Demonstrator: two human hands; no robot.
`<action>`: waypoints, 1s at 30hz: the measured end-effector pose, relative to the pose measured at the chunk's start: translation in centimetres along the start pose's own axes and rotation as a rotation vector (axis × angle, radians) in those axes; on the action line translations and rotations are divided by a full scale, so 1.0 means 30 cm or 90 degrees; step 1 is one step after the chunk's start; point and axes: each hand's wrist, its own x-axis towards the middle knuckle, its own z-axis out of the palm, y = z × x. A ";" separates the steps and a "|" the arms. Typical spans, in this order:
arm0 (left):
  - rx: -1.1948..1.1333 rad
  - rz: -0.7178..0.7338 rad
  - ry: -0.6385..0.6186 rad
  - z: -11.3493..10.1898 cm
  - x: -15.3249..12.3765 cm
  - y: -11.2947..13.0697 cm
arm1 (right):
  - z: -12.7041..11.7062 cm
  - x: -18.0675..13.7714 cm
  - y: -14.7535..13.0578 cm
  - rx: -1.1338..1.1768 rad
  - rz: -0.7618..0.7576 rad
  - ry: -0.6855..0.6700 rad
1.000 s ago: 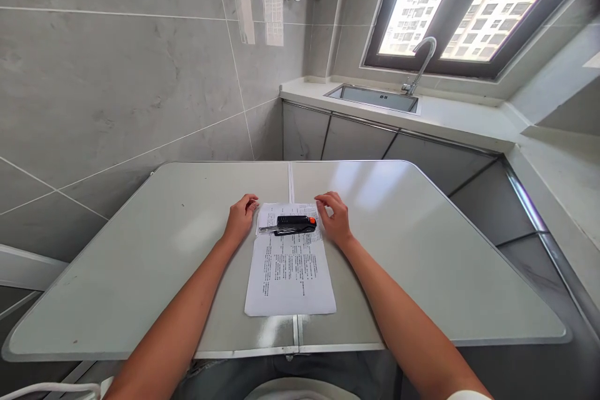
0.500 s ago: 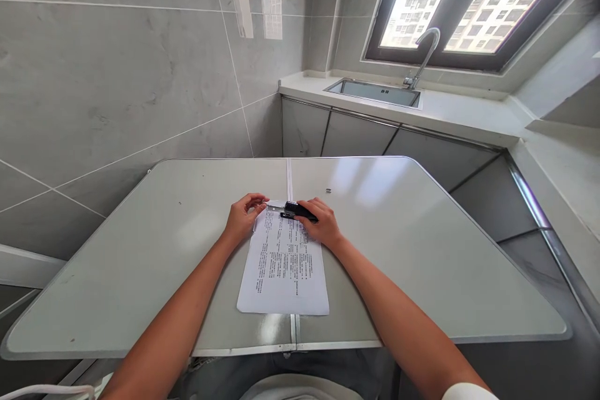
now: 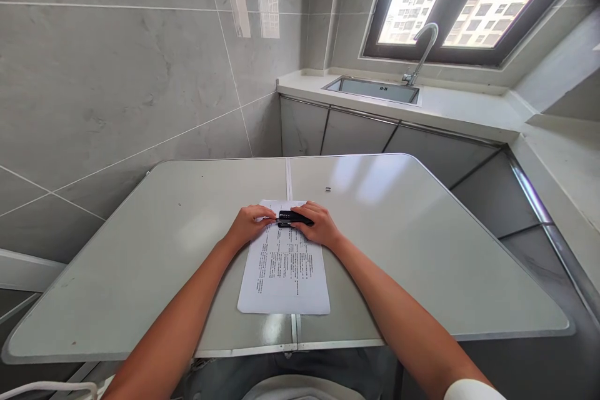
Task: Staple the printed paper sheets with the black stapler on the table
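A black stapler (image 3: 291, 217) lies sideways over the upper part of a printed sheet of paper (image 3: 285, 290). My right hand (image 3: 319, 223) is wrapped round the stapler's right end. With its fingers pinched together, my left hand (image 3: 252, 223) holds the stapler's left end, where a thin metal part shows at the fingertips. The fingers hide the stapler's tip and part of the paper's top. Beyond my right hand, a tiny dark bit (image 3: 328, 189), perhaps staples, rests on the table.
The pale folding table (image 3: 398, 262) has a seam down its middle. Behind it stand a white counter (image 3: 462, 109), a sink (image 3: 375, 89) and a tap (image 3: 424, 53) under a window. A grey tiled wall (image 3: 117, 75) rises on the left.
The stapler has come slightly nearer to me, and its long metal part no longer sticks out to the left. My left hand has moved right, up against the stapler.
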 end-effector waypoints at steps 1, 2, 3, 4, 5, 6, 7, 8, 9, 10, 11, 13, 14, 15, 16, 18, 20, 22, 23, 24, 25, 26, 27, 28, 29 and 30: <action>-0.018 -0.005 -0.010 -0.002 0.000 0.002 | -0.001 0.000 0.000 0.003 0.001 0.003; -0.029 -0.007 -0.020 -0.005 -0.001 0.005 | -0.001 0.001 0.001 0.006 0.002 0.005; -0.029 -0.007 -0.026 -0.006 -0.001 0.008 | -0.002 0.001 0.001 0.008 0.003 0.007; -0.018 -0.005 -0.030 -0.007 -0.001 0.009 | -0.003 0.002 0.000 0.009 0.003 0.008; 0.000 -0.001 -0.030 -0.007 -0.002 0.010 | -0.004 0.002 0.000 0.009 0.003 0.009; 0.019 0.005 -0.030 -0.006 -0.002 0.010 | -0.004 0.002 -0.001 0.010 0.002 0.009; 0.037 0.009 -0.030 -0.004 -0.002 0.009 | -0.004 0.002 -0.001 0.011 0.001 0.010; 0.052 0.015 -0.032 -0.002 -0.002 0.007 | -0.004 0.002 -0.002 0.012 0.001 0.010; 0.065 0.021 -0.036 0.001 -0.002 0.006 | -0.003 0.002 -0.002 0.013 0.001 0.010; 0.078 0.028 -0.039 0.003 -0.002 0.004 | -0.003 0.002 -0.003 0.013 0.003 0.009; 0.093 0.036 -0.040 0.005 -0.002 0.001 | -0.002 0.002 -0.002 0.012 0.005 0.008; 0.119 0.056 -0.040 0.005 -0.003 -0.006 | -0.001 0.001 -0.001 0.012 0.011 0.004; 0.127 0.068 -0.042 0.001 -0.004 -0.011 | -0.001 0.001 0.000 0.014 0.015 0.002; 0.129 0.079 -0.045 -0.005 -0.005 -0.017 | -0.003 0.000 0.002 0.019 0.021 0.003; 0.126 0.088 -0.050 -0.014 -0.006 -0.025 | -0.006 0.000 0.004 0.027 0.028 0.007; 0.110 0.094 -0.057 -0.040 -0.007 -0.038 | -0.016 0.001 0.009 0.045 0.048 0.025; 0.094 0.086 -0.058 -0.067 -0.007 -0.043 | -0.029 0.003 0.012 0.071 0.078 0.043; 0.072 0.078 -0.066 -0.082 -0.006 -0.032 | -0.041 0.008 0.010 0.106 0.110 0.050; 0.056 0.076 -0.076 -0.082 -0.005 -0.019 | -0.045 0.011 0.007 0.126 0.118 0.048; 0.039 0.070 -0.085 -0.076 -0.004 -0.003 | -0.047 0.014 0.001 0.145 0.119 0.044; 0.021 0.058 -0.090 -0.066 -0.004 0.015 | -0.047 0.017 -0.006 0.161 0.113 0.032; 0.006 0.041 -0.087 -0.051 -0.004 0.033 | -0.046 0.020 -0.015 0.171 0.103 0.017; -0.004 0.015 -0.076 -0.035 -0.005 0.051 | -0.044 0.021 -0.026 0.178 0.091 -0.001; -0.013 -0.001 -0.065 -0.018 -0.006 0.066 | -0.040 0.023 -0.037 0.182 0.079 -0.018; -0.017 -0.006 -0.060 -0.003 -0.007 0.077 | -0.037 0.023 -0.048 0.183 0.069 -0.029; -0.021 -0.006 -0.061 0.009 -0.007 0.085 | -0.034 0.023 -0.059 0.183 0.062 -0.036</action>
